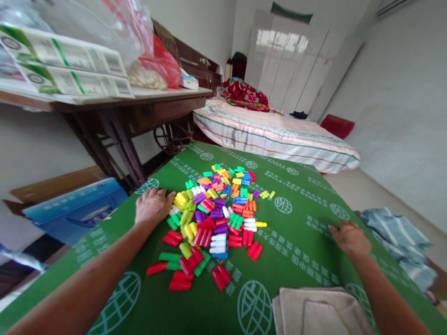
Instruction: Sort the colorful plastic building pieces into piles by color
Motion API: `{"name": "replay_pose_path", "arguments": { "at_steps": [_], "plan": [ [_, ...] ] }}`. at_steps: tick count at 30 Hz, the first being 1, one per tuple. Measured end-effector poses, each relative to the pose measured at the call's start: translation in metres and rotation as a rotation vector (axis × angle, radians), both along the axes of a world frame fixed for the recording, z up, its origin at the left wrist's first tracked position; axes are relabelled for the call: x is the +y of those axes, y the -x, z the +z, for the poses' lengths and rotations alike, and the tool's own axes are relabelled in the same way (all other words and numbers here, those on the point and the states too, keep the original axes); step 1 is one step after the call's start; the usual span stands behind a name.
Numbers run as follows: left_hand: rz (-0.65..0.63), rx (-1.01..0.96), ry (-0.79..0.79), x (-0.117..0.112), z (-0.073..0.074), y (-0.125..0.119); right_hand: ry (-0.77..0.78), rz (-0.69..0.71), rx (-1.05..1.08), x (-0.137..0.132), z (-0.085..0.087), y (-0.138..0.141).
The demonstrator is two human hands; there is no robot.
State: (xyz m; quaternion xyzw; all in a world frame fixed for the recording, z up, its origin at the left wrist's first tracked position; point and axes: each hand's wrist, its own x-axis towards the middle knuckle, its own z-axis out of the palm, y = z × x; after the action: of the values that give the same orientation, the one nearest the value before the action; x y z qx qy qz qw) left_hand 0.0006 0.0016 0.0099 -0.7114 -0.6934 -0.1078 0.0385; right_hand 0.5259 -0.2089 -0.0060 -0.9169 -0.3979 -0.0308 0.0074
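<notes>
A loose pile of small bullet-shaped plastic pieces [218, 244] lies on the green board [296, 274], many side by side in small clusters. They are red, yellow, green, purple, white, orange and blue. My left hand [154, 205] rests palm down at the pile's left side, fingers lying on the board and thumb side close to the yellow pieces [180, 199]. Away from the pile, my right hand [351, 238] lies on the board's right side, fingers loosely bent and apart. Nothing shows in either hand.
A folded beige cloth [321, 309] lies at the near edge. Left stands a sewing-machine table [167, 94] bearing boxes [77, 70] and bags, with a blue carton [77, 204] below. Beyond is a bed [279, 135]; blue striped fabric [398, 242] sits at right.
</notes>
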Motion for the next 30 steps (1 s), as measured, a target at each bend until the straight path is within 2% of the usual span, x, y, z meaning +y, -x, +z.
{"name": "replay_pose_path", "arguments": {
  "at_steps": [5, 10, 13, 18, 25, 30],
  "plan": [
    [-0.006, 0.006, -0.004, -0.001, 0.001, -0.001, -0.010, 0.280, 0.057, 0.021, 0.004, 0.060],
    [0.005, 0.013, 0.005, -0.001, 0.001, -0.001, -0.083, 0.691, 0.203, 0.035, 0.022, 0.135],
    [0.002, 0.016, 0.000, 0.000, 0.000, -0.001, -0.107, 0.836, 0.254, 0.039, 0.032, 0.171],
    [-0.008, 0.009, -0.012, 0.000, -0.003, 0.001, -0.084, 0.915, 0.280, 0.050, 0.035, 0.198],
    [-0.008, 0.010, -0.006, 0.001, -0.002, 0.002, 0.035, 0.948, 0.276, 0.061, 0.035, 0.210],
    [0.004, 0.013, 0.008, 0.001, 0.000, 0.000, 0.037, 0.943, 0.252, 0.060, 0.033, 0.213]
  ]
}}
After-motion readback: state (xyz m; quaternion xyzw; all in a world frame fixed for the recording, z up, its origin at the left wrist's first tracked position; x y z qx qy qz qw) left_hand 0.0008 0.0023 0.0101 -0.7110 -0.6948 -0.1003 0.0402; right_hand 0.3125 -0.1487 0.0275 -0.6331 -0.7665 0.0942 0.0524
